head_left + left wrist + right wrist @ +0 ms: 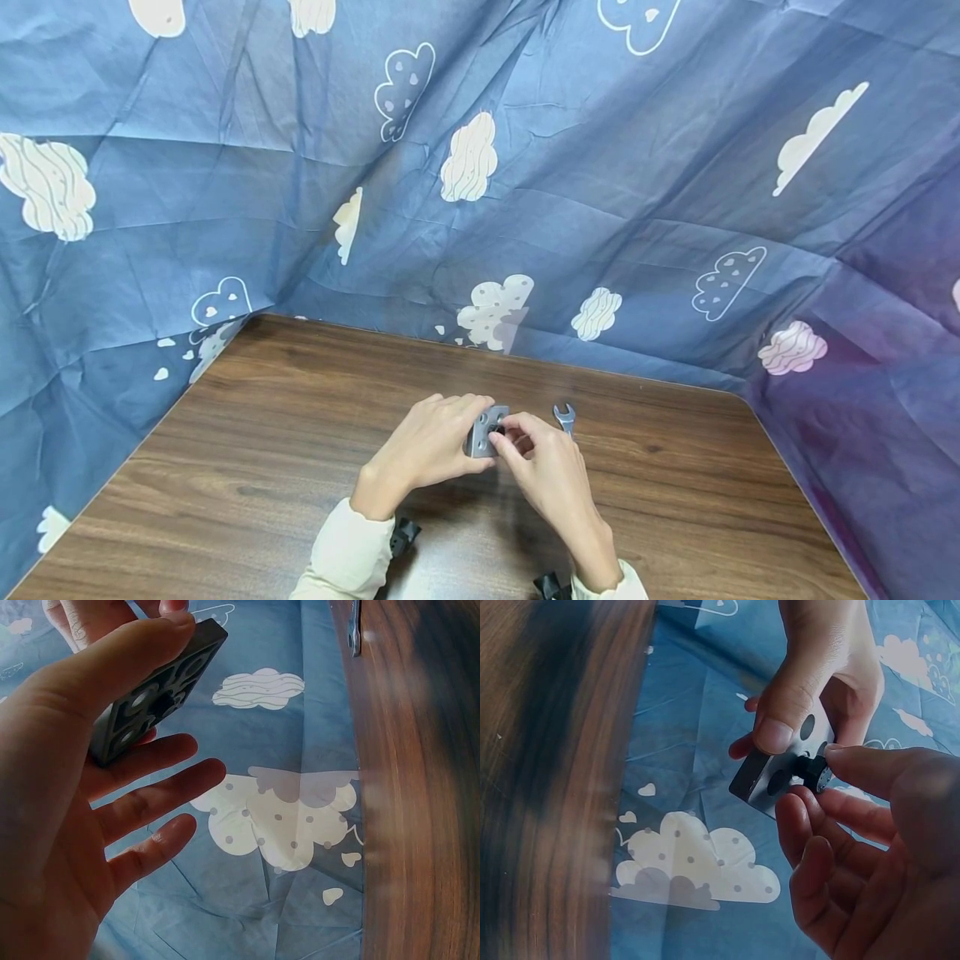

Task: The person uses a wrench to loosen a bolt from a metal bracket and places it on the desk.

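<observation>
My left hand (435, 439) grips a grey metal block (482, 433) with several round holes, holding it by its edges above the table. In the left wrist view, the thumb and index finger hold the block (161, 697) while the other fingers extend loosely. My right hand (553, 473) pinches a black bolt (815, 774) by its head between thumb and fingers. The bolt's shank points into the block's face at one of the holes; how deep it sits cannot be told. In the head view the fingers partly hide the bolt.
An open-end wrench (565, 417) lies on the wooden table (300, 417) just beyond my right hand, its handle partly hidden by that hand. A blue cloth (555, 208) with white clouds hangs behind the table and along its sides.
</observation>
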`<state>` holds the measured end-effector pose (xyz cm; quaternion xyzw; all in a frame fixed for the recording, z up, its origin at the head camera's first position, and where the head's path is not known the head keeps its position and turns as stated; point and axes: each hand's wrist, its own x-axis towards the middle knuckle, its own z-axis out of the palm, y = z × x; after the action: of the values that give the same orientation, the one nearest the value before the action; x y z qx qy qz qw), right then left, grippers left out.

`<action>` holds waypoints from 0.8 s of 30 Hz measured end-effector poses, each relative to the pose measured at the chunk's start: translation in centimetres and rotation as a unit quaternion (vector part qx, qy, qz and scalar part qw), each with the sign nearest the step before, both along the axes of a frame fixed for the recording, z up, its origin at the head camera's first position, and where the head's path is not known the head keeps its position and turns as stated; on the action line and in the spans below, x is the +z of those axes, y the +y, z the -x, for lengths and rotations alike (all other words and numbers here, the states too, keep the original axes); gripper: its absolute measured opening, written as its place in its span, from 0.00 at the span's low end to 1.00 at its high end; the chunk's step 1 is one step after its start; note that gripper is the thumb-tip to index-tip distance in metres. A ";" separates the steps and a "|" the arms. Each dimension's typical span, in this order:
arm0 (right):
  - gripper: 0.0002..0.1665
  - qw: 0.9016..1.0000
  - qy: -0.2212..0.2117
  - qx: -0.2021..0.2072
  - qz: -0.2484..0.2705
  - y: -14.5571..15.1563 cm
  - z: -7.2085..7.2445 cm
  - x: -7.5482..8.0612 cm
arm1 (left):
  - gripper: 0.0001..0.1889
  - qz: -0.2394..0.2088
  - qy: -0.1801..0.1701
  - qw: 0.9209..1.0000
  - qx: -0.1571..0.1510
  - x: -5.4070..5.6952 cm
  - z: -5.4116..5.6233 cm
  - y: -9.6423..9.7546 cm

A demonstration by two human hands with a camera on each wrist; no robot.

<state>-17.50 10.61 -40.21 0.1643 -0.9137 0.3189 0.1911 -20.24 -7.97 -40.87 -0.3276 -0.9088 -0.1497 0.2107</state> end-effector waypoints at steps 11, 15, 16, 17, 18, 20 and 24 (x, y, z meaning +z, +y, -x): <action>0.10 1.000 0.006 0.010 0.004 0.0 -0.1 0.1 | 0.36 0.000 0.003 1.000 -0.001 0.0 0.0 0.0; 0.10 1.000 0.007 0.009 0.004 0.0 -0.2 0.1 | 0.36 0.001 0.001 1.000 -0.002 0.1 0.0 0.0; 0.10 1.000 0.007 0.009 0.004 0.0 -0.2 0.1 | 0.36 0.001 0.001 1.000 -0.002 0.1 0.0 0.0; 0.10 1.000 0.009 0.010 0.004 0.0 -0.2 0.1 | 0.36 0.002 0.002 1.000 -0.001 0.0 0.0 0.0; 0.10 1.000 0.011 0.011 0.004 0.0 -0.2 0.1 | 0.36 0.002 0.003 1.000 -0.002 0.0 0.0 0.0; 0.11 1.000 0.016 0.013 0.003 0.0 -0.2 0.1 | 0.36 0.001 0.004 1.000 -0.002 0.1 0.0 0.0; 0.12 1.000 0.021 0.018 0.004 -0.1 -0.2 0.1 | 0.35 0.000 0.007 1.000 -0.002 0.0 0.0 -0.1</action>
<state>-17.26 10.53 -40.14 0.1866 -0.9049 0.3226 0.2054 -20.26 -8.04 -40.84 -0.3299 -0.9068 -0.1482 0.2166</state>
